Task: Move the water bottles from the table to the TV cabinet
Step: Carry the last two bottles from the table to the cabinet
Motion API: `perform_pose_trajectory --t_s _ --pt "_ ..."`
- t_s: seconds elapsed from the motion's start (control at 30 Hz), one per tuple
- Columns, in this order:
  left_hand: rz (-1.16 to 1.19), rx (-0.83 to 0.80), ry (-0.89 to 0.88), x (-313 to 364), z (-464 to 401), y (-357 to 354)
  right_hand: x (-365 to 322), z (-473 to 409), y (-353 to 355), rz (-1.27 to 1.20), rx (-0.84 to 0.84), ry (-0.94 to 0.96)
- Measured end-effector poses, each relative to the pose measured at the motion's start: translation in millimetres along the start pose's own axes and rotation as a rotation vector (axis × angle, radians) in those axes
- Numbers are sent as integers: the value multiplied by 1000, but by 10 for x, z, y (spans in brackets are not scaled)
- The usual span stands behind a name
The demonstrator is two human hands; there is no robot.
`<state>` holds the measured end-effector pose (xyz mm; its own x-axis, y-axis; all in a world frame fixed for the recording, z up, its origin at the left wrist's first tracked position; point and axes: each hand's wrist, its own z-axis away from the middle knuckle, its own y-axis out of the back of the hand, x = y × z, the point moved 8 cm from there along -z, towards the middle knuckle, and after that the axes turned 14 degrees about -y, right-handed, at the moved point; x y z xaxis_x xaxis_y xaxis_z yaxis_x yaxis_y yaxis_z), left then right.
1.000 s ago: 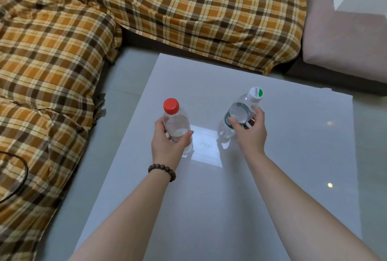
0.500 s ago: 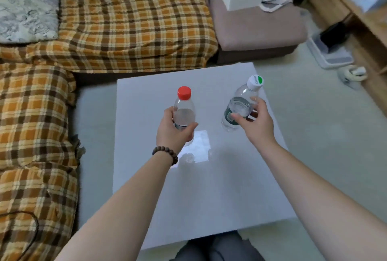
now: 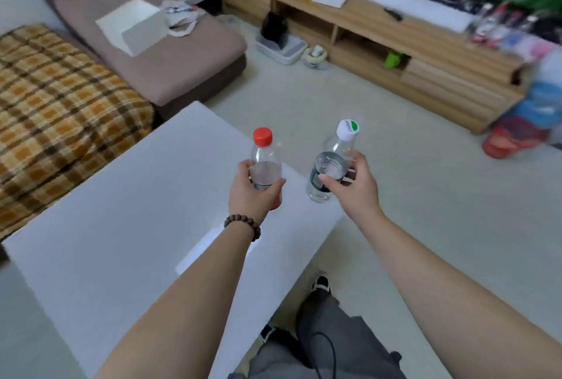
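Observation:
My left hand [image 3: 251, 194] grips a clear water bottle with a red cap [image 3: 264, 152], held upright over the right corner of the white table [image 3: 121, 226]. My right hand [image 3: 355, 187] holds a second clear bottle with a white and green cap [image 3: 333, 162], tilted a little to the right, past the table's edge over the floor. The wooden TV cabinet [image 3: 404, 34] runs along the far right wall, its top crowded with items.
A plaid-covered sofa [image 3: 57, 110] lies left, a mauve chaise [image 3: 146, 53] with a white box [image 3: 137, 25] behind the table. A grey tray [image 3: 281, 47] and a small bowl [image 3: 316, 56] sit on the floor by the cabinet. Coloured bags [image 3: 529, 123] stand far right. My legs show below.
The view has swung right from the sofa toward the TV cabinet. Both bottles, lifted off the table, have moved with my hands to the table's right corner.

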<state>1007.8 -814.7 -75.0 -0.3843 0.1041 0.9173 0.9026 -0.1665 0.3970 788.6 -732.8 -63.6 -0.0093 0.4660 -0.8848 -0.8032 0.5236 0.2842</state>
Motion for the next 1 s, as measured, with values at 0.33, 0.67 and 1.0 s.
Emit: perform_pose_trajectory --t_s 0.33,0.67,1.0 --pt "7 -288 -171 682 -138 -1560 424 -161 1690 -115 376 -85" --pt "-15 -428 -267 1286 -798 -3212 756 -1097 2832 -195 515 -165" --pt "-37 -458 -286 2163 -1938 -5213 618 -2742 4361 -203 525 -189"
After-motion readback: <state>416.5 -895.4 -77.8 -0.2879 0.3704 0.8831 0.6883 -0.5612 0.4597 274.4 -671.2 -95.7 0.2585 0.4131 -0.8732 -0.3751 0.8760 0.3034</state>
